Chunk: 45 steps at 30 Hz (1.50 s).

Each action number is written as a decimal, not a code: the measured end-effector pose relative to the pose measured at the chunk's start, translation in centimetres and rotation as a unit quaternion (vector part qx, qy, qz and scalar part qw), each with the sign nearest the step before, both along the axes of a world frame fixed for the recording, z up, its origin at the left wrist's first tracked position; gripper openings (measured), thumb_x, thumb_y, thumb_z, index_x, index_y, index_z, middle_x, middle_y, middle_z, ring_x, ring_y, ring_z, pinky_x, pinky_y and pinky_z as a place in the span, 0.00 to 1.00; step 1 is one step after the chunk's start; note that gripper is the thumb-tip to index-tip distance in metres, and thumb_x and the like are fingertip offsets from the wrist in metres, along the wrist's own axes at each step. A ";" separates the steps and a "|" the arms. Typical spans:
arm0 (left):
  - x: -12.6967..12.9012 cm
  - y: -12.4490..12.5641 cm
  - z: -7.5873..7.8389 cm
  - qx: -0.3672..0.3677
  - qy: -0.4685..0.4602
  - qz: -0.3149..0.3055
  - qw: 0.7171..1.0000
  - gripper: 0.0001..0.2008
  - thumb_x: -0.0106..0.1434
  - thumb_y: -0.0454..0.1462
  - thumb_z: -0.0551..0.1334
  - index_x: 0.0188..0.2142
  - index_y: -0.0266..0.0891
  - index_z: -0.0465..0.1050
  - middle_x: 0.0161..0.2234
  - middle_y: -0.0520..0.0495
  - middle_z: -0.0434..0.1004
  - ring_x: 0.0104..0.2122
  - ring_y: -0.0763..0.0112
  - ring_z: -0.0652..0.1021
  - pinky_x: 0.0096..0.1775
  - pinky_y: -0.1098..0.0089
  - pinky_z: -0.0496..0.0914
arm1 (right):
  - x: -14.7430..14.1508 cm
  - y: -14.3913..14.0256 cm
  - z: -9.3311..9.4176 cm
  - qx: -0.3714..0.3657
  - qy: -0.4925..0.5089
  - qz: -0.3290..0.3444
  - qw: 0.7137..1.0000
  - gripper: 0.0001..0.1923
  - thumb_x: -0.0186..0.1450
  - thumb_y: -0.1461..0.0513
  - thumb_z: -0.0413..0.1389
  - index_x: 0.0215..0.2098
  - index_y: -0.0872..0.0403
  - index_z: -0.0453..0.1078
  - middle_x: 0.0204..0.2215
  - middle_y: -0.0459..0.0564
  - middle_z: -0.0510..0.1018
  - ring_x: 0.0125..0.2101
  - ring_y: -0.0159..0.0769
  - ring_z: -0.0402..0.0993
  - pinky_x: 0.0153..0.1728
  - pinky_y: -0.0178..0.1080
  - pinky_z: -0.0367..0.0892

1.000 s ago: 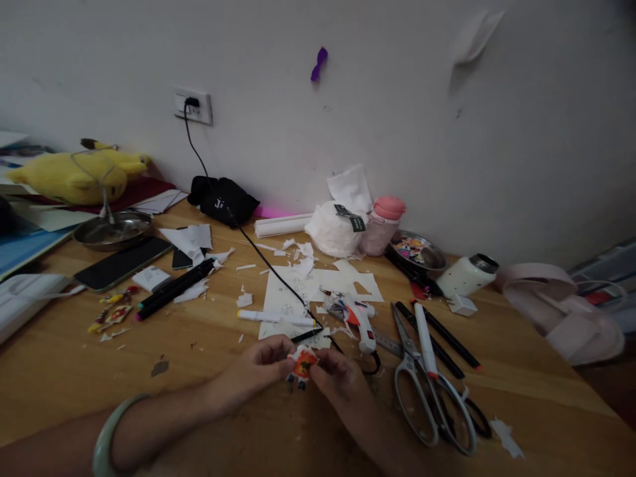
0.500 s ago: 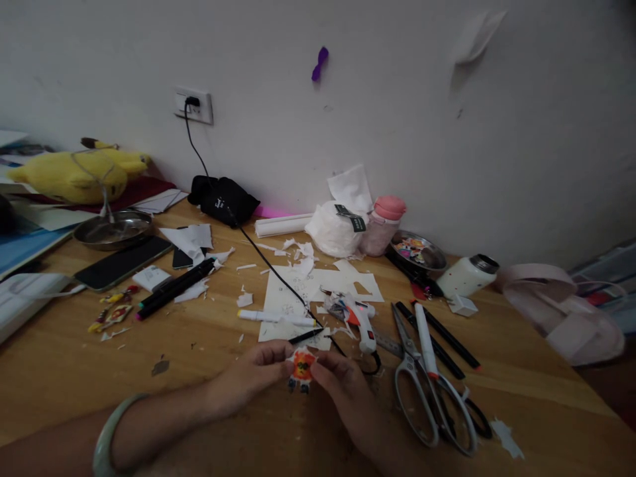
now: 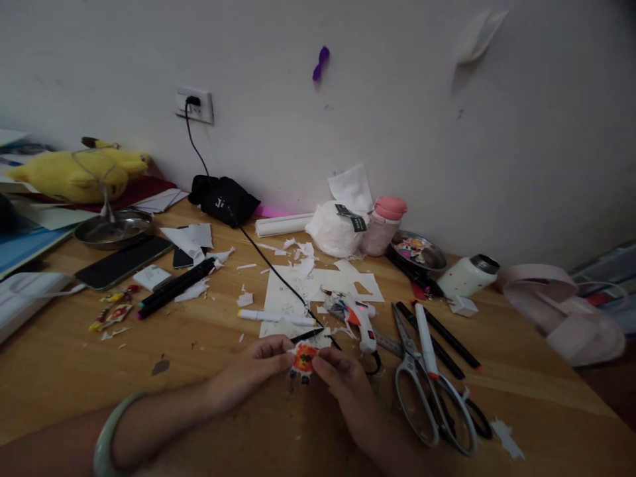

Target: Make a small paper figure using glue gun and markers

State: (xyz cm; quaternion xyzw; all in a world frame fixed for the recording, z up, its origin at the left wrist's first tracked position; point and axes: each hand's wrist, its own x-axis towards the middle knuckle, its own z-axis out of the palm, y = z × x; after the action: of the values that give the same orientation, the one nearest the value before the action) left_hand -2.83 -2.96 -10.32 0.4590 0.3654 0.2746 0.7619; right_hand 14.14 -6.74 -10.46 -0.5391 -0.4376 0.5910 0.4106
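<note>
The worktop [image 3: 209,371] carries scissors [image 3: 422,377] right of the fingers and a glue gun [image 3: 364,322] just beyond them. The left hand [image 3: 258,368] and right hand [image 3: 342,379] meet above it, fingers pinched shut on a small orange cutout [image 3: 303,362], which sits between both sets of fingertips.

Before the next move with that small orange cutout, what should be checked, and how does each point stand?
1. Cutout pinched from both sides by left hand and right hand: ok.
2. Cutout whole and undamaged: cannot tell, too small and blurred.
3. Glue gun lying apart from the hands, just beyond the right hand: ok.
4. Black cord kept off the hands: not ok, it runs right past the fingers.
5. Scissors lying open within reach, to the right: ok.
6. Table bare under the hands: ok.
</note>
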 end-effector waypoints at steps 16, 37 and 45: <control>0.0 0.1 0.4 0.038 0.059 -0.013 0.997 0.17 0.49 0.49 0.61 0.25 0.36 0.66 0.22 0.56 0.66 0.24 0.76 0.63 0.28 0.75 0.56 | 0.1 0.0 -0.1 0.042 -0.037 0.066 0.996 0.16 0.56 0.52 0.52 0.29 0.57 0.68 0.27 0.48 0.72 0.31 0.34 0.67 0.34 0.34 0.62; 0.3 -0.1 -0.2 0.127 0.076 -0.024 0.989 0.19 0.51 0.53 0.57 0.26 0.38 0.61 0.23 0.56 0.60 0.24 0.76 0.60 0.27 0.74 0.55 | 0.3 0.2 -0.7 0.022 0.013 0.061 0.998 0.12 0.57 0.54 0.53 0.30 0.56 0.67 0.26 0.45 0.70 0.28 0.30 0.64 0.32 0.32 0.59; 0.2 0.0 0.6 0.119 0.113 -0.017 0.986 0.17 0.52 0.51 0.54 0.25 0.38 0.60 0.22 0.56 0.58 0.25 0.75 0.60 0.28 0.74 0.55 | 0.1 0.4 -0.4 0.041 -0.050 0.053 0.996 0.14 0.56 0.54 0.52 0.28 0.58 0.66 0.25 0.47 0.69 0.28 0.31 0.63 0.31 0.32 0.59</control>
State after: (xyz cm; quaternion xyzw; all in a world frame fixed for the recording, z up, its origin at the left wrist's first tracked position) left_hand -2.63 -3.00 -9.75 0.5809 0.4058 0.2491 0.6602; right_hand 14.25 -6.34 -10.90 -0.5269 -0.5094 0.5660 0.3775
